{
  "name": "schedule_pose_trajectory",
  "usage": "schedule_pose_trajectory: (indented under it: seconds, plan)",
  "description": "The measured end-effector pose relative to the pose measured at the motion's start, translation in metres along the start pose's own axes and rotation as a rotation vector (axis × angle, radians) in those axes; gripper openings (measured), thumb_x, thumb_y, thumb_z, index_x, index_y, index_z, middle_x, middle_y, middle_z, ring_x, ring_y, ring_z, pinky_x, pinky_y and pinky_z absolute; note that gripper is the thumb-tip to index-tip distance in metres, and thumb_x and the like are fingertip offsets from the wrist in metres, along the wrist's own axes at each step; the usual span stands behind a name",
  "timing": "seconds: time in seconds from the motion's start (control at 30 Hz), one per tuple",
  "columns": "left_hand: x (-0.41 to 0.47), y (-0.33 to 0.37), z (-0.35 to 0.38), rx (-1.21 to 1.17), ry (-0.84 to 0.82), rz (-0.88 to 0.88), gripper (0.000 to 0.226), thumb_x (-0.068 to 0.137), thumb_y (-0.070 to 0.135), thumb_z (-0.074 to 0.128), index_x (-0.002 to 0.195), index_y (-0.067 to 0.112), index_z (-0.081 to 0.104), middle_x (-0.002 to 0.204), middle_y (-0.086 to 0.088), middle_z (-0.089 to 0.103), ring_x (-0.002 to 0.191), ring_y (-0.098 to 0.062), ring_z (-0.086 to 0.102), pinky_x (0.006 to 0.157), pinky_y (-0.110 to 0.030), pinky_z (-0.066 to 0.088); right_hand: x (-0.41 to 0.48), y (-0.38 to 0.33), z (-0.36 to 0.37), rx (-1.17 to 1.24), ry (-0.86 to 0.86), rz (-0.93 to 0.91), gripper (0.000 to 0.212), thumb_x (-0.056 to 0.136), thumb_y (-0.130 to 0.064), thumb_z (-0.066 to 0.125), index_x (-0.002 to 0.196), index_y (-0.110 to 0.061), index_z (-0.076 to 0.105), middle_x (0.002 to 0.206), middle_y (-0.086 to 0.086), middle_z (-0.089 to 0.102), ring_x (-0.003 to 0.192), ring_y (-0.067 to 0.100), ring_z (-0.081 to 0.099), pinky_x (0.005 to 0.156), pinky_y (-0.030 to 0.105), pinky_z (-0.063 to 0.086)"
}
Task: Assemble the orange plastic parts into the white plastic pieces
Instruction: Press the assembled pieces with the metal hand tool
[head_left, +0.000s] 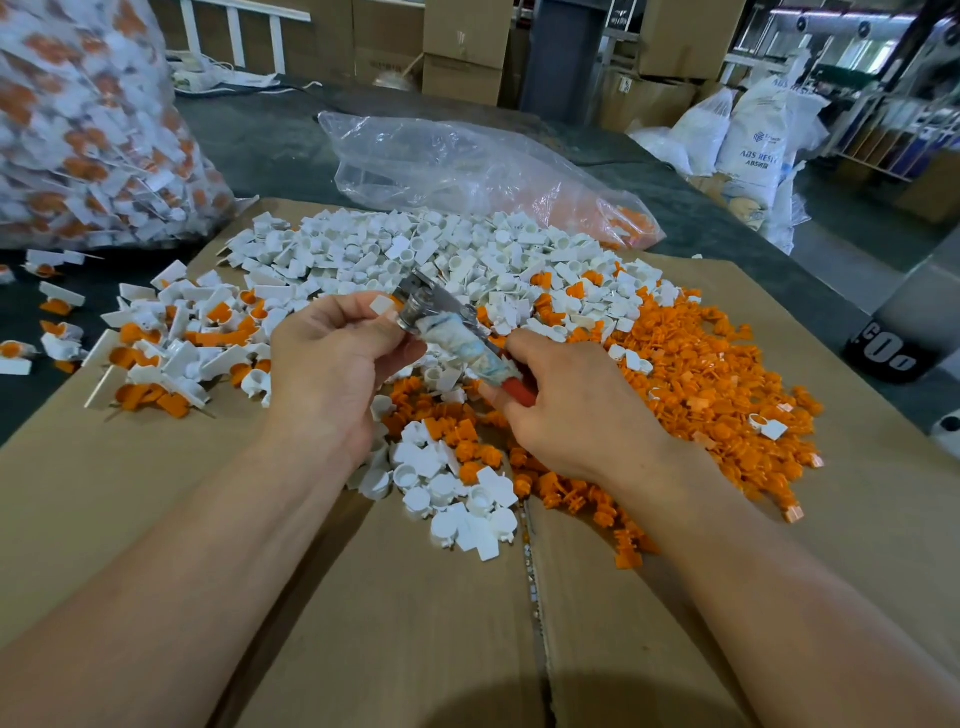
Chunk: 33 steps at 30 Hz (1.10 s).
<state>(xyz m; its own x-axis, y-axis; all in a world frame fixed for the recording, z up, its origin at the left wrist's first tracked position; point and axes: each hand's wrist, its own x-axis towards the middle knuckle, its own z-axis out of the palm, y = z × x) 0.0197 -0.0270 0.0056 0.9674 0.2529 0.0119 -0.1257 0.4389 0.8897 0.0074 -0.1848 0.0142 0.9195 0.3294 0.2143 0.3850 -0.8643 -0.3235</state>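
Observation:
A heap of loose white plastic pieces (467, 260) covers the far part of the cardboard sheet (156, 493). Beside it on the right spreads a heap of orange plastic parts (717, 374). Finished white-and-orange pieces (176, 343) lie in a pile at the left. My left hand (332, 364) pinches a small white piece (383, 304) against the metal head of a pliers-like tool (457, 338). The tool's handle is wrapped in dirty tape and has a red grip, and my right hand (566, 410) grips it. Both hands hover above the heaps.
A big clear bag of finished pieces (88, 130) stands at the back left. A crumpled clear bag holding orange parts (467, 166) lies behind the white heap. Cardboard boxes (462, 47) and white resin sacks (753, 135) stand further back. A dark table edge runs along the right.

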Motion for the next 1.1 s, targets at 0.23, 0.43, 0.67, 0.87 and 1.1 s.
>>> schedule_pose_trajectory:
  seconds: [0.23,0.43,0.67,0.87,1.1]
  plan:
    - [-0.0006,0.0001,0.0002,0.0,0.022,-0.012,0.029,0.082,-0.016,0.053,0.066,0.008,0.056,0.064,-0.004,0.064,0.055,-0.012,0.066,0.049,-0.017,0.051,-0.0003,-0.0009,0.0002,-0.01,-0.012,-0.01,0.024,0.09,-0.035,0.054,0.08,-0.021,0.038,0.062,-0.009,0.039,0.056,0.006,0.038,0.048,0.023,0.028]
    - [-0.0015,0.0007,0.0006,0.0,0.033,-0.012,0.031,0.081,-0.017,0.052,0.063,0.009,0.055,0.064,-0.003,0.064,0.055,-0.012,0.067,0.049,-0.017,0.051,0.0004,-0.0011,0.0011,-0.022,-0.018,-0.014,0.025,0.09,-0.035,0.053,0.08,-0.02,0.037,0.062,-0.008,0.038,0.055,0.007,0.035,0.048,0.026,0.027]
    - [-0.0018,0.0011,0.0009,0.007,0.047,-0.022,0.031,0.082,-0.017,0.052,0.064,0.009,0.056,0.069,-0.007,0.063,0.055,-0.012,0.067,0.048,-0.017,0.051,0.0006,-0.0017,0.0017,-0.017,-0.023,-0.014,0.026,0.09,-0.033,0.055,0.078,-0.021,0.035,0.062,-0.007,0.038,0.053,0.008,0.034,0.046,0.025,0.025]
    - [-0.0016,0.0012,0.0008,0.014,0.05,-0.024,0.031,0.081,-0.018,0.05,0.066,0.008,0.056,0.072,-0.009,0.062,0.053,-0.012,0.066,0.049,-0.017,0.051,0.0007,-0.0015,0.002,-0.023,-0.026,0.0,0.031,0.09,-0.033,0.055,0.073,-0.023,0.032,0.061,-0.005,0.038,0.053,0.008,0.033,0.046,0.026,0.024]
    - [-0.0019,0.0019,0.0009,0.016,0.059,-0.035,0.03,0.081,-0.018,0.05,0.068,0.007,0.057,0.075,-0.01,0.062,0.055,-0.013,0.066,0.05,-0.017,0.051,0.0015,-0.0015,0.0027,-0.038,-0.034,0.011,0.032,0.089,-0.032,0.056,0.071,-0.024,0.03,0.063,-0.004,0.039,0.055,0.007,0.034,0.046,0.025,0.022]
